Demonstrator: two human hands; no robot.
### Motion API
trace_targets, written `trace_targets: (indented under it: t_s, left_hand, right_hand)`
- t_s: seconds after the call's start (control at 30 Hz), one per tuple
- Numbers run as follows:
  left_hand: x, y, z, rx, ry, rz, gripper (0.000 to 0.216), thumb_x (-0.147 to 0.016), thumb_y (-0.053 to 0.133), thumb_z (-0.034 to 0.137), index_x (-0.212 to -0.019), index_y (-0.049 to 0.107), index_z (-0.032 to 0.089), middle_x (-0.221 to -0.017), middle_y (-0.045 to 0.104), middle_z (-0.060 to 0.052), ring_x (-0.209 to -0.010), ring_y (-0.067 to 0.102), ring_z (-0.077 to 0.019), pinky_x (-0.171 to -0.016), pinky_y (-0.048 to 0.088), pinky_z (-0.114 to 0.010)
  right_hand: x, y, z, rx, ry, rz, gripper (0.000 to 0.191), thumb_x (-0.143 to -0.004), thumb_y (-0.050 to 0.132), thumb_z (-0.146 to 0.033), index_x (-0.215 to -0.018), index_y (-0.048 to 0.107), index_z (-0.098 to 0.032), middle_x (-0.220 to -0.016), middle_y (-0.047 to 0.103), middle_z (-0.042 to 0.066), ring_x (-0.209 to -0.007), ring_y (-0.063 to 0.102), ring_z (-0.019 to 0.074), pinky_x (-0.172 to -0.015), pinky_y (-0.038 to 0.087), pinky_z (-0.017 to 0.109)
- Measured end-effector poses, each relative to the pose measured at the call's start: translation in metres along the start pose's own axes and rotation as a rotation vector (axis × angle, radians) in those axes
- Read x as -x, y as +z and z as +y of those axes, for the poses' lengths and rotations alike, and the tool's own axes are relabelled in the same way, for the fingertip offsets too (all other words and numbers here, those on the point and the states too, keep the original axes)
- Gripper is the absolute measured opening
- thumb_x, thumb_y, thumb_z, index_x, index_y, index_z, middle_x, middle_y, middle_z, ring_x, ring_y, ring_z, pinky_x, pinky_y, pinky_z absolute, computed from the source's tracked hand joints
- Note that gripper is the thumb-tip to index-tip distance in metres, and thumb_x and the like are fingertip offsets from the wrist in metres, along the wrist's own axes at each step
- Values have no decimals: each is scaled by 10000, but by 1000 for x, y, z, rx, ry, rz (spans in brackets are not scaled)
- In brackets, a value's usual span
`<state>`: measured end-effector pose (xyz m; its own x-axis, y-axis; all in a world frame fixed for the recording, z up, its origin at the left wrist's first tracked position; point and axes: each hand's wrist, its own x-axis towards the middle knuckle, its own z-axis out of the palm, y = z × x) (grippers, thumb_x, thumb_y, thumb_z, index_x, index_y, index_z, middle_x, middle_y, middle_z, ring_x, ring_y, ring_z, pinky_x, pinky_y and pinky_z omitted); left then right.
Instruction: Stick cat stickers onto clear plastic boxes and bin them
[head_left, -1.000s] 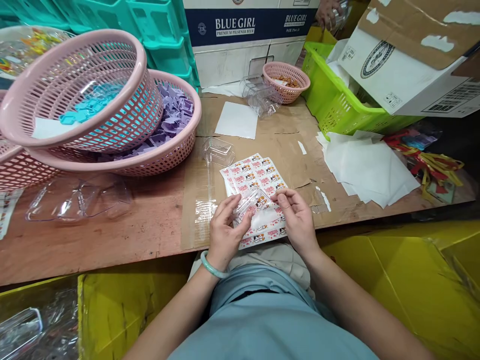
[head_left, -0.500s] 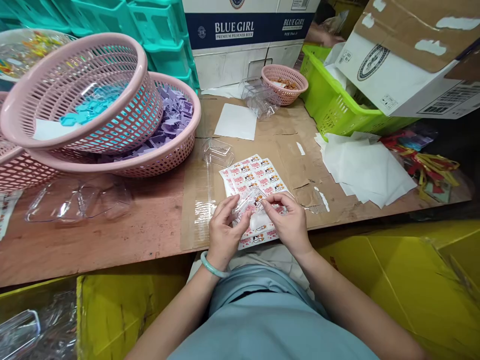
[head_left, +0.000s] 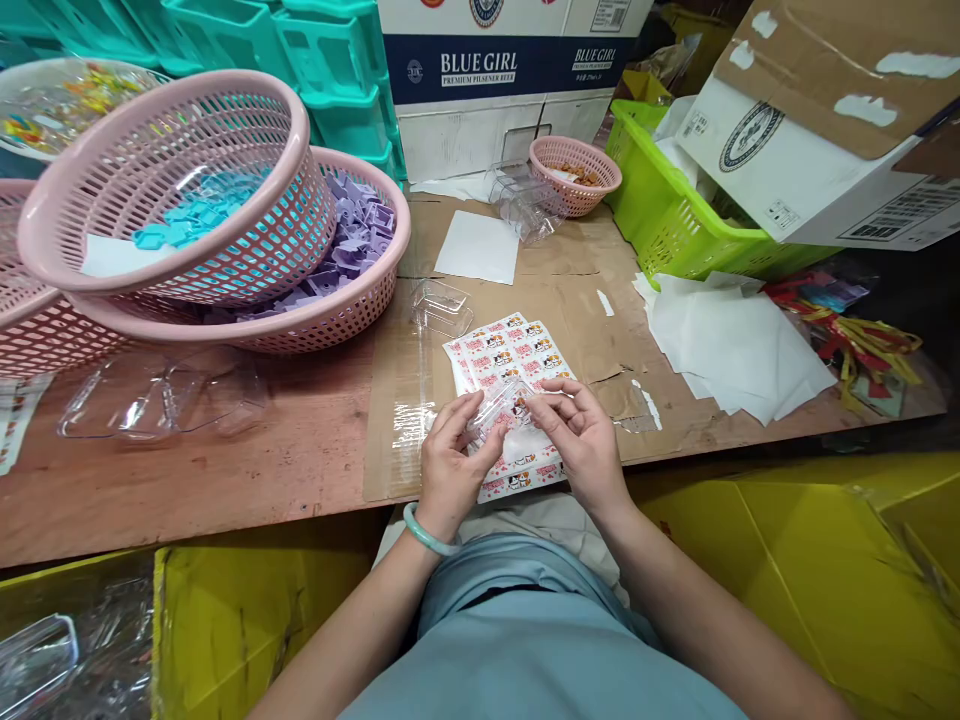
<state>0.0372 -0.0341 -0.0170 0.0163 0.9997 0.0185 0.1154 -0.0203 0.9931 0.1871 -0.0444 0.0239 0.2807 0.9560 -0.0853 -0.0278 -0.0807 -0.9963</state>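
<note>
Colleague: Where's the clear plastic case (head_left: 496,412) on your feed?

Me: Between the person's 2 hands, over the cat-printed sticker sheets (head_left: 517,345). I can't tell from here whether it touches them.

Colleague: And the grip?

Me: I see the left hand (head_left: 456,465) holding the case by its left side, fingers along the far edge and thumb on the near. The right hand (head_left: 583,445) has its thumb and forefinger drawn together at the right end (whether they pinch the plastic or just touch it, I can't tell).

Colleague: What's around that?

Me: The sheets overlap on a flattened cardboard (head_left: 394,440). Just beyond them I have another clear case (head_left: 442,305), then a blank white sheet (head_left: 478,247). Off to the right lies a spread of white papers (head_left: 735,340), near a lime green crate (head_left: 697,225).

Colleague: Left side?

Me: 2 large pink baskets, 1 tilted on the other: the upper basket (head_left: 45,235) carries light blue pieces (head_left: 210,205), the lower basket (head_left: 379,285) purple pieces (head_left: 360,225).
</note>
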Motion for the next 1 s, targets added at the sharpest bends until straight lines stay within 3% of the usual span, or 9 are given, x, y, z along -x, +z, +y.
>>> trace_targets:
  t_s: [0.07,0.13,0.23,0.3,0.37,0.5,0.67,1.0]
  left_hand:
    - [0,0,1,-7,-2,-2,435,-781,696,369,-1177,656,195,-1232,576,-119,-1156,569,-226,-829,563,-292]
    - [0,0,2,-8,-1,-1,439,-780,695,375,-1180,656,198,-1227,578,-118,-1154,570,-226,-837,561,-295]
    - [0,0,4,8,-13,0,444,-777,698,379,-1179,658,196,-1232,577,-118,-1148,576,-227,-838,562,-295]
    - [-1,-1,5,17,-23,-10,443,-775,700,380,-1175,661,193,-1230,581,-117,-1149,576,-230,-840,563,-297]
    - [-1,-1,5,26,-26,-23,440,-777,700,383,-1173,662,197,-1233,582,-114,-1154,574,-234,-845,563,-301]
    - [-3,-3,2,30,-32,-31,445,-782,697,385,-1184,656,198,-1236,579,-111,-1160,569,-231,-851,563,-299]
    - [-7,-5,0,57,-30,-46,442,-796,687,369,-1190,647,173,-1200,586,-110,-1131,582,-210,-865,555,-283]
    - [-6,-5,-1,60,-43,-58,447,-789,686,382,-1197,648,204,-1195,581,-101,-1111,584,-209,-846,560,-279]
  right_hand:
    - [-6,1,-1,84,0,-22,369,-715,773,-401,-981,604,-208,-822,671,15,-749,625,158,-723,519,299]
    - [-8,2,-1,239,-92,-30,249,-756,736,-401,-870,644,-199,-798,656,22,-705,601,154,-669,513,296]
    - [-3,2,-1,501,-405,-44,121,-877,609,-299,-805,654,-213,-793,654,39,-725,596,167,-689,506,324]
    - [3,0,0,605,-630,-67,71,-887,584,-204,-863,647,-226,-807,657,44,-758,599,178,-722,503,343]
    - [5,-1,1,639,-751,-62,102,-881,580,-146,-913,629,-230,-813,652,44,-766,595,180,-729,497,347]
    - [-4,1,3,610,-656,18,77,-897,574,-158,-869,588,-228,-782,601,22,-727,562,162,-683,470,313]
    - [-18,7,3,595,-541,12,120,-920,545,-223,-801,560,-224,-743,566,2,-687,535,149,-663,449,290]
    - [-22,4,9,718,-623,-39,108,-934,500,-204,-842,551,-224,-783,574,30,-739,543,176,-689,447,321]
